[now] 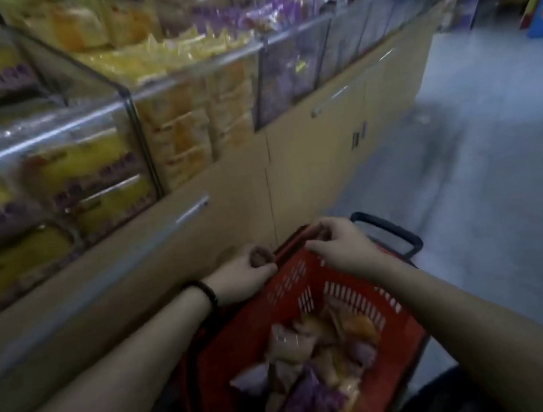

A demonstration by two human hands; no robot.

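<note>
Snack packets (pixel 318 365) lie in the red basket (pixel 260 318) below both hands; right hand (pixel 340 243) curls over its far rim, left hand (pixel 246 273) curled at the corner, grip unclear.

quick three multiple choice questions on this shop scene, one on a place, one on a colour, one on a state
1. Where is the dark bracelet?
A) on the left wrist
B) on the right wrist
C) on the floor

2. What colour is the basket?
A) blue
B) red
C) green

3. What state is the basket in?
A) empty
B) overturned
C) holding snack packets

Answers:
1 A, the bracelet circles the left wrist, while the right wrist is bare.
2 B, its slotted walls and rim are red.
3 C, it stands upright with purple and orange packets piled inside.
</note>
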